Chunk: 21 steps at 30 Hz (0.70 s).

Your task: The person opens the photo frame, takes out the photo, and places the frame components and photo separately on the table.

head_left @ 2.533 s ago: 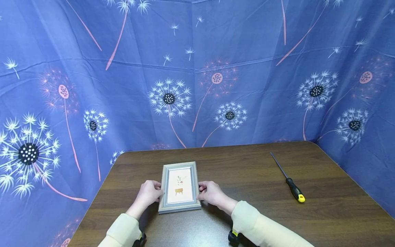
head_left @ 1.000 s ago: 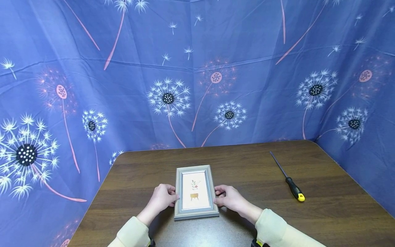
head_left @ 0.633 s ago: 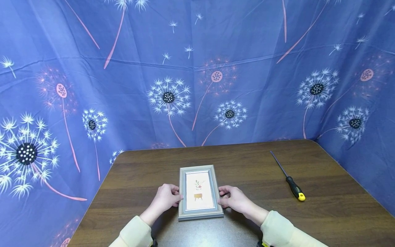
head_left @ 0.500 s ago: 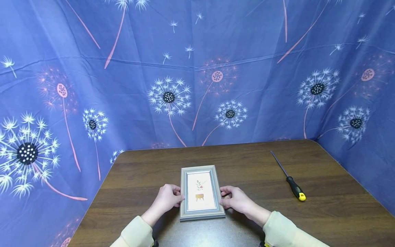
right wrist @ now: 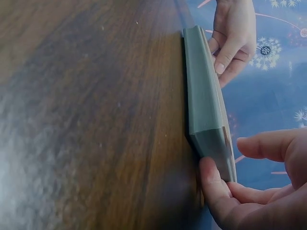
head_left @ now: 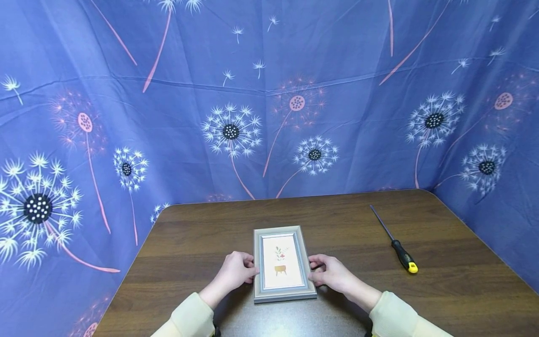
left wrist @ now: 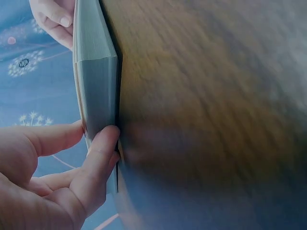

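A picture frame [head_left: 284,295], pale grey-blue with a print of a plant in a yellow-brown pot on legs, lies face up low over the tabletop at the near middle. My left hand [head_left: 234,271] grips its left side, thumb on the front edge and fingers along the outer side. In the left wrist view, thumb and fingertips of that hand [left wrist: 62,177] pinch the frame's side [left wrist: 98,96]. On the opposite side my right hand [head_left: 334,276] holds the frame's right edge. Its fingertips press the side in the right wrist view, with the thumb at the front edge.
A screwdriver [head_left: 403,255] with a black and yellow handle lies on the brown wooden table [head_left: 202,224] to the right, its shaft pointing away. Behind and beside the table hangs a blue cloth [head_left: 177,131] with dandelion print.
The picture frame has moved to the right and slightly nearer, both hands travelling along with it at its sides. The screwdriver stays where it was.
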Available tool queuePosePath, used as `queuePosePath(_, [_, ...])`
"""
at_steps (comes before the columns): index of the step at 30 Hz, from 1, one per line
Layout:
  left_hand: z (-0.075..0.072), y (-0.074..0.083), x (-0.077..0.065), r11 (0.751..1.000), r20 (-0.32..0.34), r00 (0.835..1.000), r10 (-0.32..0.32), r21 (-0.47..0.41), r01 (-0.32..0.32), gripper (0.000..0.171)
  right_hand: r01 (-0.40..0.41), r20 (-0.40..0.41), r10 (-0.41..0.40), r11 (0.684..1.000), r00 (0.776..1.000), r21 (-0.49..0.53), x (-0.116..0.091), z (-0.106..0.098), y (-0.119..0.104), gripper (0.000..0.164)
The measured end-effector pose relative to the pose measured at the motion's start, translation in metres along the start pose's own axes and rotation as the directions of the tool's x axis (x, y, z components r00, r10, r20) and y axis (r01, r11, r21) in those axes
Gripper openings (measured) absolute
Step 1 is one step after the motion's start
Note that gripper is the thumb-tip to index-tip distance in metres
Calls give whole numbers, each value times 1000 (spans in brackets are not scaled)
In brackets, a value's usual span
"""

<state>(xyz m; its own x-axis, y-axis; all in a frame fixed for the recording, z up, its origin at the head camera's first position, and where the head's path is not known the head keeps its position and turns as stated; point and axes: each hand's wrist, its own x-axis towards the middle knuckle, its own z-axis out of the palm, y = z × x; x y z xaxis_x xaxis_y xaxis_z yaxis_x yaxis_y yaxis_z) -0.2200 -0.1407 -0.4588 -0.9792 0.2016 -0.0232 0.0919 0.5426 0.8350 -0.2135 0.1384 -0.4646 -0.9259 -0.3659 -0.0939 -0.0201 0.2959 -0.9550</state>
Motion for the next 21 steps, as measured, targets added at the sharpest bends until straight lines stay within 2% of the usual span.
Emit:
queuePosePath(10, [8, 5, 2, 1000, 31, 999, 18, -11, -18, 23, -26, -5, 26, 1000, 1000, -3, -7, -10, 1, 53])
queuePosePath(15, [13, 8, 4, 999, 44, 999, 31, -17, -30, 16, -35, 3, 35, 999, 999, 27, -10, -16, 4, 52])
queuePosePath(21, [20, 13, 6, 999, 57, 998, 29, -42, -27, 18, -68, -1, 68, 997, 998, 38, -15, -23, 5, 53])
